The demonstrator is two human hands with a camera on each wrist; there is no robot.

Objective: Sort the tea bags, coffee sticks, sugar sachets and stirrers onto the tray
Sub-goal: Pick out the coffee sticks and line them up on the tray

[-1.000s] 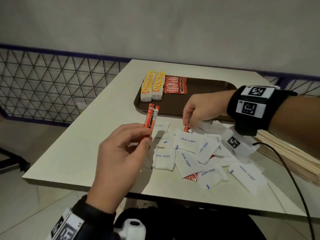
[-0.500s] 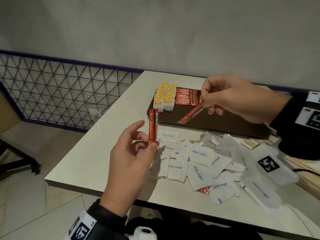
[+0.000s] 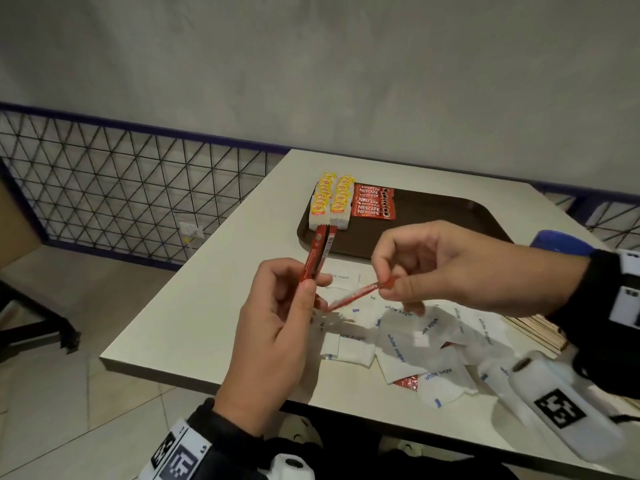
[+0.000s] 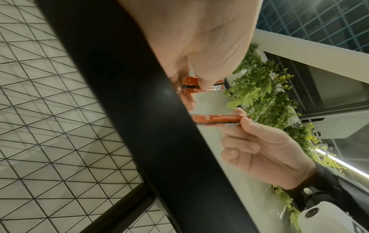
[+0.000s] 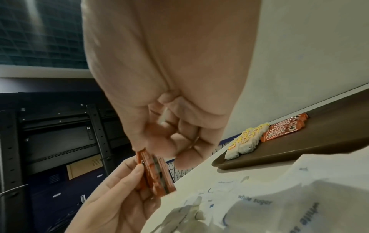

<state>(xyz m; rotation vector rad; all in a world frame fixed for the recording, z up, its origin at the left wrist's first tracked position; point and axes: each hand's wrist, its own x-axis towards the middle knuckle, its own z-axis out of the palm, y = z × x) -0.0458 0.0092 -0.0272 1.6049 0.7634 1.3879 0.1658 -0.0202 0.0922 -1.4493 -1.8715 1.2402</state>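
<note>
My left hand [image 3: 311, 282] pinches two red coffee sticks [image 3: 317, 254] upright above the table's near left part. My right hand [image 3: 388, 284] pinches one end of a third coffee stick [image 3: 356, 297], whose other end reaches the left hand's fingers. In the right wrist view the held sticks [image 5: 155, 173] lie side by side against the left palm. On the brown tray [image 3: 433, 220] stand two rows of yellow tea bags [image 3: 332, 199] and a row of coffee sticks [image 3: 372, 201]. White sugar sachets [image 3: 398, 344] lie loose on the table below the hands.
Wooden stirrers [image 3: 533, 327] lie stacked at the table's right edge. A red sachet [image 3: 407, 381] peeks from under the sugar pile. A wire-mesh railing [image 3: 121, 188] runs along the left, and a wall stands behind the table.
My right hand pulled a coffee stick out of the sachet pile, lifted it over the tray, then brought it back left to the left hand. The left hand kept its two sticks.
</note>
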